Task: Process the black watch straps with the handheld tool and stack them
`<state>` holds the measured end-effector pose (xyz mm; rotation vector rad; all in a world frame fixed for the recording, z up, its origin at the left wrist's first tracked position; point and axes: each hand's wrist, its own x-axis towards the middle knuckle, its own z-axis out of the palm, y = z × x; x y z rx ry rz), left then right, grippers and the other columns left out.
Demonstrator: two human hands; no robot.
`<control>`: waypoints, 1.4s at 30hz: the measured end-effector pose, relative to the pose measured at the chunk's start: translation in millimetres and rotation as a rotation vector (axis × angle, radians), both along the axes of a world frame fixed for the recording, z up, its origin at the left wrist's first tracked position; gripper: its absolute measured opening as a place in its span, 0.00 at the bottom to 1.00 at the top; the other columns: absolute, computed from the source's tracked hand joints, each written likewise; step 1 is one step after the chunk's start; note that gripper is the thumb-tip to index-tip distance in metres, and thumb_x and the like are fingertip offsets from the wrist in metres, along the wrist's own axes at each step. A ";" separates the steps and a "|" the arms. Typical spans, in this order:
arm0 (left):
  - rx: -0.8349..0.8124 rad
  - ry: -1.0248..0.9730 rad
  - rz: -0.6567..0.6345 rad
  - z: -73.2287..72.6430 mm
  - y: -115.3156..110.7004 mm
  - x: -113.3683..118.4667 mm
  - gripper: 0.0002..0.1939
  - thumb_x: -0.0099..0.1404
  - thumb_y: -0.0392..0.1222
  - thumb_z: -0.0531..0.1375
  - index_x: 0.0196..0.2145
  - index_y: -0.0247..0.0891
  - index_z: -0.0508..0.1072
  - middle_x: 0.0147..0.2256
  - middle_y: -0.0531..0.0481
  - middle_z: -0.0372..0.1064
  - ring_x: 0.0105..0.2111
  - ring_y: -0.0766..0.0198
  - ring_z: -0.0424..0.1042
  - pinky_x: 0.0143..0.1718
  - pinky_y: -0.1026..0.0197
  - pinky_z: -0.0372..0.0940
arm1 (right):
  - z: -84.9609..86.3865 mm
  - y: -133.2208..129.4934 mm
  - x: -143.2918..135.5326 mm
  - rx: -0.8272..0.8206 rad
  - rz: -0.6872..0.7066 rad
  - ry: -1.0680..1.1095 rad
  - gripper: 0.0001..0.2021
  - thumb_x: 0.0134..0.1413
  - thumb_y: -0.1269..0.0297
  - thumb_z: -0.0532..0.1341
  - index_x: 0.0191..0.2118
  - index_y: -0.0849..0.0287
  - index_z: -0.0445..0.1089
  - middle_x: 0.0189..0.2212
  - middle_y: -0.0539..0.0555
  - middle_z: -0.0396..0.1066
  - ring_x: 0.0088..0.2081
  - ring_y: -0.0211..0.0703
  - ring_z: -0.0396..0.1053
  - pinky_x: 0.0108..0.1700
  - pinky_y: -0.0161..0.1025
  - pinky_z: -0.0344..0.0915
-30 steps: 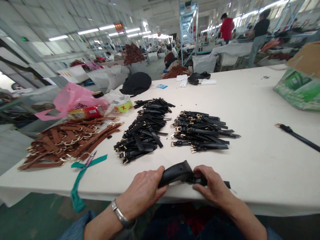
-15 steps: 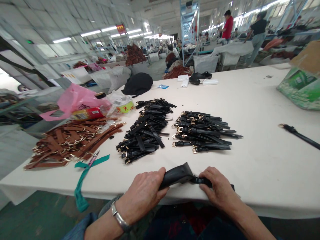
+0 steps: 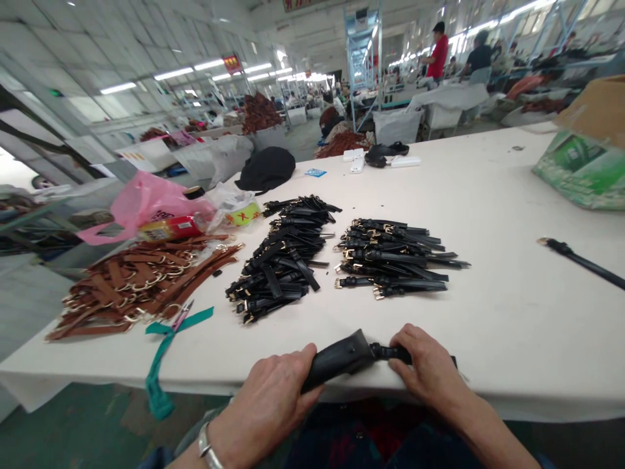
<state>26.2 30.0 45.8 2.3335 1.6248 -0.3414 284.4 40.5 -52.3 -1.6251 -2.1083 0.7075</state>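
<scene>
Black piece [image 3: 338,361] has dipped; left fingers [image 3: 303,359] clasp it, right fingers [image 3: 404,336] pinch black strap [image 3: 383,352].

The left hand [image 3: 279,392] grips, while the right hand [image 3: 430,363] (fingers bent) pinches

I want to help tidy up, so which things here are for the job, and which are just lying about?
Likely for the job:
black piece, in the left hand
black strap, in the right hand
left black-strap pile
right black-strap pile

Seemingly just lying about:
pink bag
blue packet
black cap
</scene>
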 end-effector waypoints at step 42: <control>-0.070 0.000 -0.086 14.7 29.8 17.0 0.07 0.61 0.45 0.53 0.37 0.44 0.64 0.33 0.52 0.71 0.34 0.60 0.70 0.31 0.63 0.58 | -8.4 7.3 -2.1 0.076 0.030 0.172 0.08 0.49 0.66 0.59 0.36 0.53 0.72 0.32 0.52 0.67 0.36 0.44 0.64 0.39 0.39 0.60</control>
